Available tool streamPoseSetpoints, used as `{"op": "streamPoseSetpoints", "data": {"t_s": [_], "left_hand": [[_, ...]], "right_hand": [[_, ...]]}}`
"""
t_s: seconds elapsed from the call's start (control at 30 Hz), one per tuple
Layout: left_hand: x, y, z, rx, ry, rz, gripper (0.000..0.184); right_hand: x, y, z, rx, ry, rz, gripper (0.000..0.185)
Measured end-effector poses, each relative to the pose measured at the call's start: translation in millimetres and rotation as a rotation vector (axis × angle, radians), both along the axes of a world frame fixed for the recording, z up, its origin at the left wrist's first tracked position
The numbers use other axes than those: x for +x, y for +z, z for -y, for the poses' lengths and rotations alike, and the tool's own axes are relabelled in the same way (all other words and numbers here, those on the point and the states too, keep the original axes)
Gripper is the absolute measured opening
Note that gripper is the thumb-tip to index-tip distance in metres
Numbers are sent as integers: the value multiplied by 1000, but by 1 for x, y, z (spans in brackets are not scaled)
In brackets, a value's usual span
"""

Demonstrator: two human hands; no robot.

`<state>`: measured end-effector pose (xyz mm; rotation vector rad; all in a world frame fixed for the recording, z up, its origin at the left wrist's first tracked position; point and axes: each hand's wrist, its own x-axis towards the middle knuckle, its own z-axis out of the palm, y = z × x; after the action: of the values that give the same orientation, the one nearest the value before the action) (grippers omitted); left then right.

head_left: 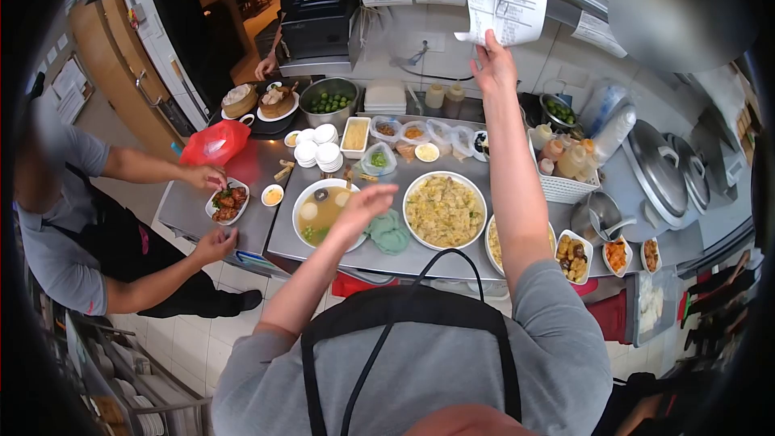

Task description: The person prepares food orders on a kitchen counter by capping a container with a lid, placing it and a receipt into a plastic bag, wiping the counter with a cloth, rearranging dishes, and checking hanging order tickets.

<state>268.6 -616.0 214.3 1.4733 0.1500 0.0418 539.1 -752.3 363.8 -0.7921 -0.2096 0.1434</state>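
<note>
My right hand [494,69] is raised to the shelf edge, its fingertips on the lower edge of a curling printed order slip [517,16]. Fingers extended and holding nothing, my left hand [367,206] hovers over the right side of a large white bowl of soup [311,206]. That bowl has pale round pieces and chopped greens in it. Just right of this hand lies a crumpled green cloth [390,232]. Beside the cloth stands a large white bowl of yellowish fried rice [444,210].
A co-worker [113,202] at the left handles a bowl of glazed meat [228,203]. Another person's hand [266,64] reaches near the bamboo steamers [240,99]. A pot of green limes [329,101], ingredient bags, a sauce-bottle basket [565,182] and side dishes [573,257] crowd the counter.
</note>
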Motion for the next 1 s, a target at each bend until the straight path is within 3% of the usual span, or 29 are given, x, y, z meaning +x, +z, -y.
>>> {"op": "streamPoseSetpoints", "data": {"t_s": [0.1, 0.2, 0.3, 0.33, 0.37, 0.47, 0.6, 0.7, 0.83, 0.9, 0.93, 1.0], "left_hand": [[40, 48, -1, 202, 25, 232, 31], [88, 90, 0, 304, 60, 374, 26], [139, 136, 8, 366, 92, 603, 23], [154, 151, 14, 261, 94, 638, 23], [168, 165, 17, 417, 100, 746, 24], [202, 192, 34, 204, 79, 721, 24], [233, 203, 31, 162, 55, 743, 24], [235, 205, 29, 277, 123, 706, 24], [241, 182, 24, 587, 324, 967, 27], [231, 174, 25, 749, 439, 866, 30], [239, 164, 20, 692, 445, 954, 31], [235, 160, 26, 662, 493, 853, 34]], "right_hand": [[19, 17, -10, 57, -119, -14, 57], [18, 31, -4, 56, -66, 166, 26], [10, 28, 8, 62, -28, 106, 24], [21, 24, 5, 133, -40, 189, 25], [23, 23, 5, 164, -66, 224, 24], [16, 24, 11, 56, -191, 199, 26], [-5, 27, 26, 66, -283, 232, 25], [-7, 22, 41, 42, -385, 171, 23], [-11, 0, 63, 219, -190, 251, 16], [-18, -10, 71, 263, -31, 279, 20], [-15, -18, 74, 267, 32, 336, 25], [-39, -14, 83, 303, 144, 349, 33]]}}
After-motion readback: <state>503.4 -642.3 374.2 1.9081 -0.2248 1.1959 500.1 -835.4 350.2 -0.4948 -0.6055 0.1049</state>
